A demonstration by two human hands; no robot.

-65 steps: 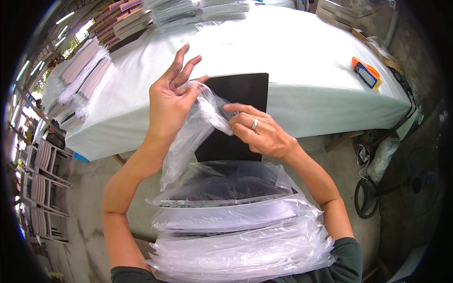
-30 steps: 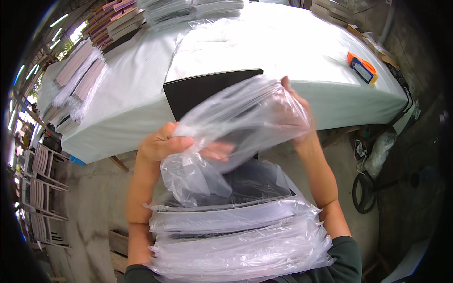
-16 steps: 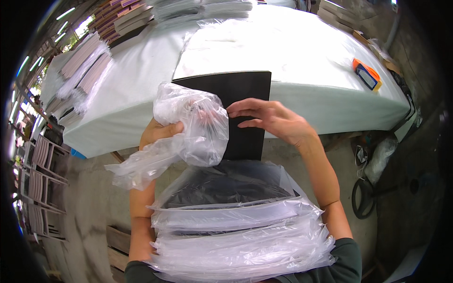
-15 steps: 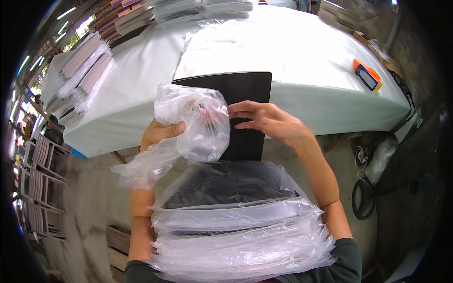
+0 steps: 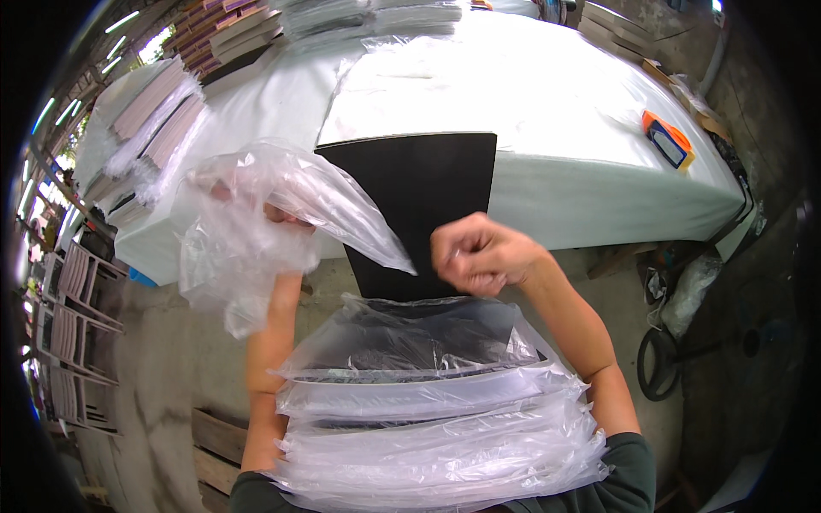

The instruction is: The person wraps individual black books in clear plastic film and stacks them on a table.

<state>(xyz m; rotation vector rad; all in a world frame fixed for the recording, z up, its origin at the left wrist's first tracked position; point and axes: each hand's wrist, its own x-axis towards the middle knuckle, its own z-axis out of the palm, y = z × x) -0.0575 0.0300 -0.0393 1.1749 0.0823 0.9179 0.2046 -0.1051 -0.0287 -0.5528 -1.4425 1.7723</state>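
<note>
Head | left hand [image 5: 289, 217] under plastic [image 5: 246, 256], grip unclear | right hand [image 5: 481, 254] curled, grip unclear | orange object [image 5: 671, 128], blue panel [image 5: 664, 143]

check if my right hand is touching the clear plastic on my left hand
Apart. In the head view, a strip of the black board shows between the right hand and the pointed end of the clear plastic.

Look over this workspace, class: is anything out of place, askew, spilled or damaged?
No spill or damage stands out. The black board juts beyond the front edge of the white-covered table, and the clear plastic bag is bunched around the left hand, looking odd beside the flatter bagged stack nearest the body.
</note>
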